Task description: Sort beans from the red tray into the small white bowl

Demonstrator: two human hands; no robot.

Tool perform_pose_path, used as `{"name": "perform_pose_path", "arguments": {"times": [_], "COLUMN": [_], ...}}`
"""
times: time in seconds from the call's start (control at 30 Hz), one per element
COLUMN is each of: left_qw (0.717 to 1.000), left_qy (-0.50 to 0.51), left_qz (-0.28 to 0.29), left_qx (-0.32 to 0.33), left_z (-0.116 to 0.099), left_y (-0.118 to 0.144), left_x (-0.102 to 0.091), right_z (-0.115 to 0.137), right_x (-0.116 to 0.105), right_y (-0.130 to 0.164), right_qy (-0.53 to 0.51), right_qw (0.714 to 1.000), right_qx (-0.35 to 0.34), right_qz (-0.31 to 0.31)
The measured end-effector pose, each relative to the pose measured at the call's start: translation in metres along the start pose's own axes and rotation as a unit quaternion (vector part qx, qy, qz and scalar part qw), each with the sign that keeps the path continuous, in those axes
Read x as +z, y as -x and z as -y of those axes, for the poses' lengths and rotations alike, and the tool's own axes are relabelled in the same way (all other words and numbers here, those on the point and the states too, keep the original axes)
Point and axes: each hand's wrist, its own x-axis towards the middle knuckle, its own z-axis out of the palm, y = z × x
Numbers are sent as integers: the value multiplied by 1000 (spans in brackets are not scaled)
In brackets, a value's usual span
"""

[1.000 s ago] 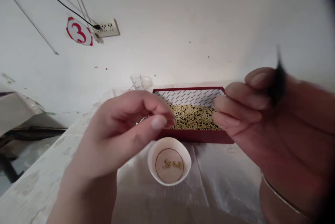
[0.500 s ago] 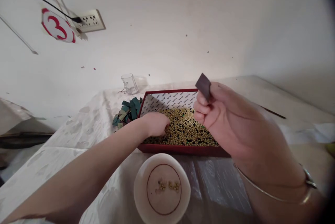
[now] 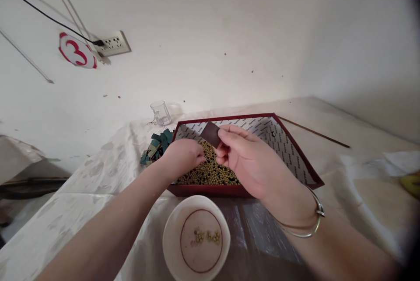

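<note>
My right hand (image 3: pixel 244 152) pinches a small dark brown square piece (image 3: pixel 210 134) between thumb and fingers, above the box. My left hand (image 3: pixel 183 156) is at the left part of the red box (image 3: pixel 229 191), fingers curled together just over the beads. Whatever those fingers hold is hidden. Small round gold beads (image 3: pixel 216 173), mixed with dark and a few green ones, cover the box floor. Nearer to me stands a white bowl (image 3: pixel 170 239), with a few clusters of gold beads (image 3: pixel 213 236) on its bottom.
Left of the box lies a heap of green flat pieces (image 3: pixel 157 146), with a clear glass mug (image 3: pixel 160 113) behind it. A thin brown stick (image 3: pixel 315 132) rests to the right. On the wall is a power socket (image 3: pixel 116 44) with a black plug.
My right hand has moved left with the dark square piece, closer to my left hand. My left hand has shifted slightly left, its fingers now showing above the beads. The view has shifted a little.
</note>
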Motion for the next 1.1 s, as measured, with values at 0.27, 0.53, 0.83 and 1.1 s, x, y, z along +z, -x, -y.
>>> {"name": "perform_pose_path", "arguments": {"times": [0.27,0.53,0.83,1.1], "left_qw": [910,828,810,823], "left_qy": [204,140,100,58], "left_qz": [-344,-542,-574,-563], "left_qx": [-108,33,66,49], "left_z": [-11,-38,-40,-39], "left_y": [78,95,97,93], "left_x": [-40,-29,-20,-14], "right_z": [-4,-2,2,-3], "right_x": [5,18,26,27], "right_y": [4,23,38,40], "right_qy": [118,219,223,300], "right_qw": [992,975,974,952], "right_qx": [-35,-34,-27,-52], "right_qz": [-24,-14,8,22]}}
